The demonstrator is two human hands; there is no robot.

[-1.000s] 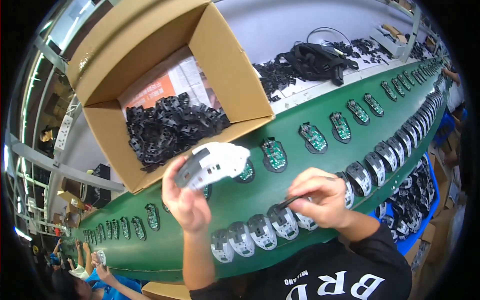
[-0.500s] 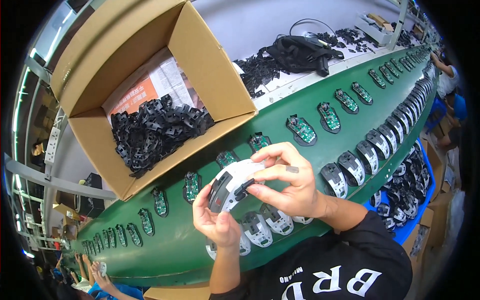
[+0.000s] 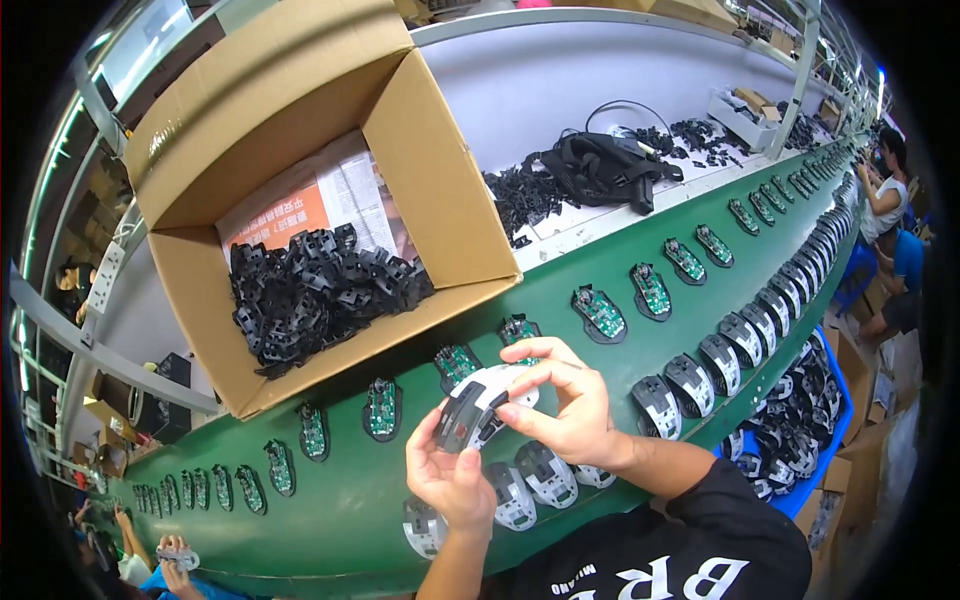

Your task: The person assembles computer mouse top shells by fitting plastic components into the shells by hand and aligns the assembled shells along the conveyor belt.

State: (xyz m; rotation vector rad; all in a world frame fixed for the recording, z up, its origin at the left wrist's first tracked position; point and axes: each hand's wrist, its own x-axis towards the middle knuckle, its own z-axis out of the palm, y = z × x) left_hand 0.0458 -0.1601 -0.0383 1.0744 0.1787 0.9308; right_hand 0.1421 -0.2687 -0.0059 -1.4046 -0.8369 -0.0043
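Above the green belt, both my hands hold one white-and-grey computer mouse shell (image 3: 462, 412) with its underside hidden. My left hand (image 3: 452, 487) grips the grey end between thumb and fingers. The fingers of my right hand (image 3: 572, 408) close on the white end, the thumb pressing at its side. A small dark piece shows beside that thumb, against the shell; its outline is partly covered. Beneath my hands stand several similar mouse shells (image 3: 548, 476) in a row along the near edge. Green circuit boards on black mouse bases (image 3: 381, 408) line the belt beyond.
A cardboard box (image 3: 455, 170) of black plastic parts (image 3: 320, 295) stands over the belt's far side. Loose black parts (image 3: 525, 203) and a black bag (image 3: 610, 172) lie on the white shelf. At right, a blue crate (image 3: 822, 425) holds more shells. Other people (image 3: 885, 190) sit along the belt.
The view has shifted, showing more of the far side. The dark piece, sticking out from the shell's side before, now sits closer against it under my right thumb. Both hands keep their hold.
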